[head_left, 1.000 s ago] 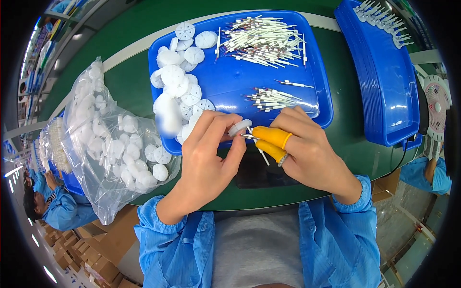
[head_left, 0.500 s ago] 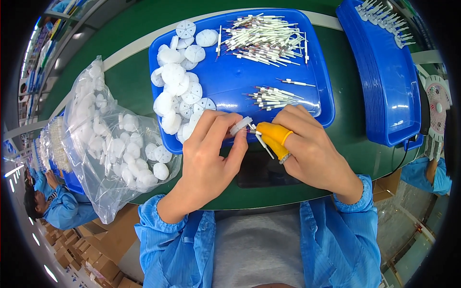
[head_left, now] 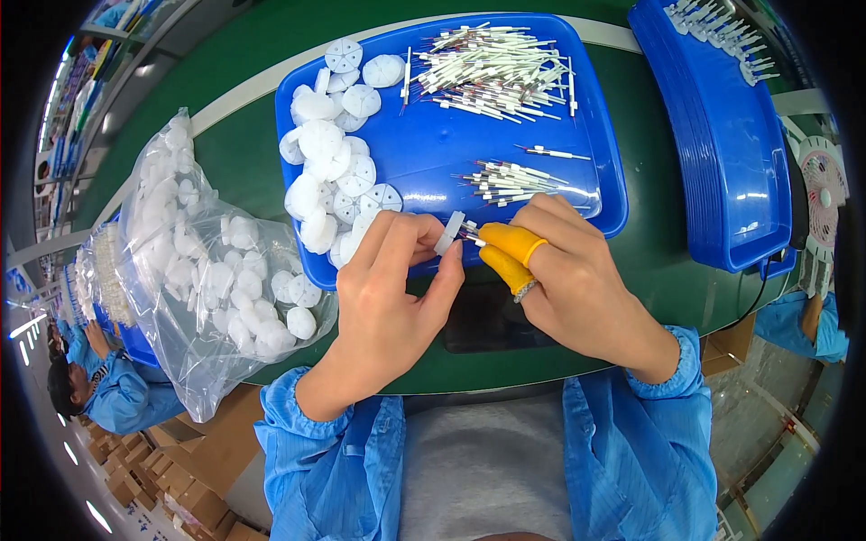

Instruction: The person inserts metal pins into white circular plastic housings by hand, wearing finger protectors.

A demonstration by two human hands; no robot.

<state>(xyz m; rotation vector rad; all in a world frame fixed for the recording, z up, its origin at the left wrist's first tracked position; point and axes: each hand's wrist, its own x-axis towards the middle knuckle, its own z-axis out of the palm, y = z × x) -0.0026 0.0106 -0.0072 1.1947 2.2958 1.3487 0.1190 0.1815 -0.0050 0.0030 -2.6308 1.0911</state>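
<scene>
My left hand [head_left: 388, 302] pinches a white plastic disc [head_left: 448, 233] edge-on between thumb and fingers. Against its right side, my right hand [head_left: 577, 279] closes on several thin white sticks [head_left: 472, 236] with dark wire-like tips; yellow finger cots [head_left: 512, 245] cover its thumb and forefinger. The stick ends meet the disc, but whether they sit in its holes I cannot make out. Just beyond my hands lies a blue tray [head_left: 433, 149]. It carries a heap of slotted white discs [head_left: 329, 153] on the left, a large pile of white sticks [head_left: 492, 72] and a smaller bunch [head_left: 510, 183].
A clear plastic bag [head_left: 225, 279] of discs lies at left. Stacked blue trays [head_left: 722, 144] stand at right, the top one holding finished-looking white pieces [head_left: 722, 36]. A fan [head_left: 821, 198] is beyond them. A person in blue [head_left: 126, 388] works at far left.
The disc in my left hand has tilted more upright. My right hand has shifted slightly left and up, and the stick hanging below its fingers no longer shows.
</scene>
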